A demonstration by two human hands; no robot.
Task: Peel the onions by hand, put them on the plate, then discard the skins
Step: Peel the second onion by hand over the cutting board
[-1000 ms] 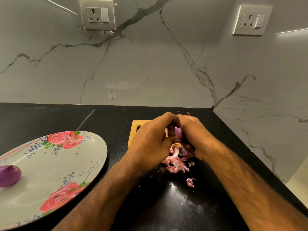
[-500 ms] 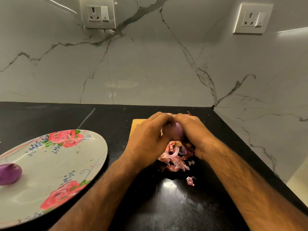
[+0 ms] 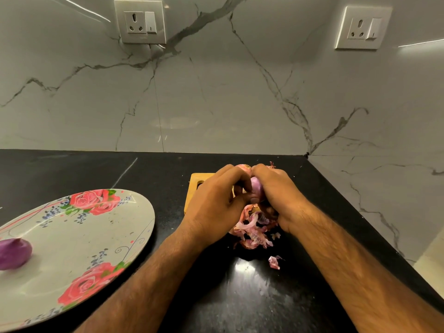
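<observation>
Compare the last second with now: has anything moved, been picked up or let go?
Only small finger work: the left hand and right hand keep their grip on the onion, which turns a little between them. Nothing taken or released. The skins, the plate and the peeled onion on it stayed put.

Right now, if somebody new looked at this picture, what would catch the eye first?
First, the left hand and right hand, together over the black counter, holding a purple onion between them. Under them lies a pink heap of onion skins. At the left, a rose-patterned plate carries one peeled onion.
</observation>
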